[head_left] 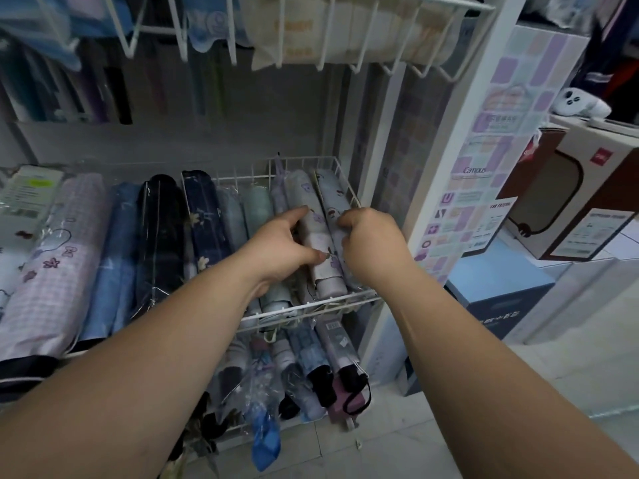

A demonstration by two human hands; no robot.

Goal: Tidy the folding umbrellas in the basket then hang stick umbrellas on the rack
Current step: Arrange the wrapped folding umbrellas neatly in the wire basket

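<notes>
A white wire basket (345, 300) holds several folding umbrellas lying side by side. My left hand (280, 245) grips a pale lilac folding umbrella (320, 236) with purple bear prints, thumb over its near half. My right hand (370, 243) is curled on the neighbouring pale printed umbrella (330, 188) at the basket's right side, pinching its wrapper. To the left lie a mint umbrella (257, 205), a navy flowered one (204, 216) and a black one (160, 229). Stick umbrellas (103, 95) hang blurred at the back left.
A lower wire basket (294, 382) holds more wrapped folding umbrellas. An upper wire rack (397, 69) with cloth bags hangs overhead. A white shelf post (460, 140) stands right, with boxes (570, 202) on a low shelf and tiled floor (432, 437) beyond.
</notes>
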